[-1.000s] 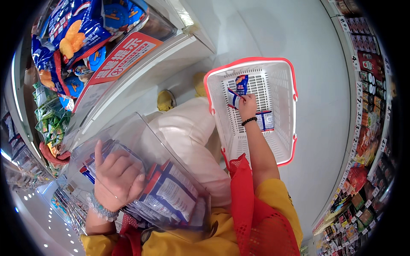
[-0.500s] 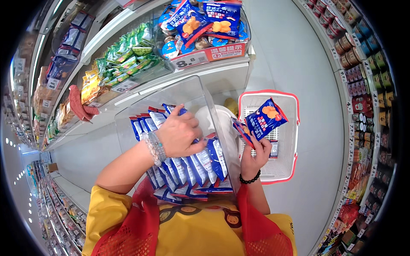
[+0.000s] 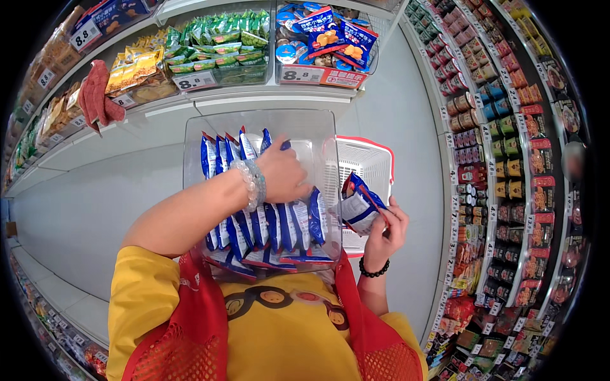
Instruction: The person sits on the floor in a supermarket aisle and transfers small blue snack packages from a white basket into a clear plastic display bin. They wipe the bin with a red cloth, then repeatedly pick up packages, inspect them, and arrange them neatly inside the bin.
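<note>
A clear plastic bin (image 3: 321,119) stands in front of me, with rows of blue-and-white snack packets (image 3: 273,223) on edge and several lying flat along its near side. My left hand (image 3: 283,174) is inside it, fingers curled down around a blue packet (image 3: 285,145) at the far row; the fingertips are mostly hidden. To the right of the bin, my right hand (image 3: 387,230) pinches a blue snack packet (image 3: 361,213) by its edge, its silvery printed side toward me. A second packet seems to lie against it. Below that hand is a white basket with a red rim (image 3: 365,157).
Ahead is a shelf with bins of green packets (image 3: 225,47), yellow packets (image 3: 136,73) and round cups topped with blue packets (image 3: 343,43). A reddish glove (image 3: 98,95) hangs at its edge. Packed shelves (image 3: 502,171) line the right side, beyond the grey floor (image 3: 416,165).
The view has turned, so the shelf and bin look straighter. My right hand has brought its packets closer to the bin's side and turned them. My left hand stays among the packets.
</note>
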A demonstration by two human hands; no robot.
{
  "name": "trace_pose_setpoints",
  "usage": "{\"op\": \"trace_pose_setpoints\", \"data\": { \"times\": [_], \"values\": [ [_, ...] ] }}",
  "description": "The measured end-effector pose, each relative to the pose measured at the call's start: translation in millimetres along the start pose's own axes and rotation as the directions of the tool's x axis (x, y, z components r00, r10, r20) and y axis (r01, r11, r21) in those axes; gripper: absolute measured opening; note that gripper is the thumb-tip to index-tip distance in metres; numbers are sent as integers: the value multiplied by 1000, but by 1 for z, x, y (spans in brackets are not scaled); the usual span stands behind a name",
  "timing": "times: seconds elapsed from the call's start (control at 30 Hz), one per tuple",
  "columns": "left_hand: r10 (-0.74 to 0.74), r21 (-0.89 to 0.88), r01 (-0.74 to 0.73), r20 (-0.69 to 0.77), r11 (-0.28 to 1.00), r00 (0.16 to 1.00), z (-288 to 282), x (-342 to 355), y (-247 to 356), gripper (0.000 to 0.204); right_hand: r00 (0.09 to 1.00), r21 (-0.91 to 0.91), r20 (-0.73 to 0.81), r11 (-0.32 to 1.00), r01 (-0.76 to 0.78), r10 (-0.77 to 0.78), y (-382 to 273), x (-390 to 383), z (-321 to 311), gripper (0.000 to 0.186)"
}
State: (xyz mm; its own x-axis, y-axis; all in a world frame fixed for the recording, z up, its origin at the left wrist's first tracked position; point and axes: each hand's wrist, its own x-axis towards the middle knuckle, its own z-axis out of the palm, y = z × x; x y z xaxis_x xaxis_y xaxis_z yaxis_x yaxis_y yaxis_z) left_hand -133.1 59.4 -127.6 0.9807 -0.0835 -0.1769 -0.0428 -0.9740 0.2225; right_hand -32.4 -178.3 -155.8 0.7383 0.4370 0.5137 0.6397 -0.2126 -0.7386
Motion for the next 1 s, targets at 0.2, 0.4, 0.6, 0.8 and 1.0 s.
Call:
{"op": "trace_pose_setpoints", "data": {
  "times": [0.2, 0.4, 0.6, 0.8, 1.0],
  "values": [
    [-8, 26, 9, -66, 1000, 998, 6, 3, -18, 33, 997, 400, 48, 913, -78, 65, -6, 67, -34, 14],
    [-24, -168, 18, -34, 986, 999, -2, 1, -30, 17, 769, 758, 572, 173, -629, 286, -12, 117, -32, 30],
    [-64, -595, -17, -115, 803, 991, 9, -9, -44, 21, 525, 541, 829, -40, -840, 192, -11, 129, 13, 28],
    [-132, -876, 117, 62, 469, 989, -14, -4, -51, 55, 371, 276, 853, 287, -918, 367, -7, 142, 54, 30],
    [-39, -796, 82, 73, 600, 997, -5, -6, -52, 43, 461, 318, 793, 374, -871, 398, -36, 137, 70, 24]
  ]
}}
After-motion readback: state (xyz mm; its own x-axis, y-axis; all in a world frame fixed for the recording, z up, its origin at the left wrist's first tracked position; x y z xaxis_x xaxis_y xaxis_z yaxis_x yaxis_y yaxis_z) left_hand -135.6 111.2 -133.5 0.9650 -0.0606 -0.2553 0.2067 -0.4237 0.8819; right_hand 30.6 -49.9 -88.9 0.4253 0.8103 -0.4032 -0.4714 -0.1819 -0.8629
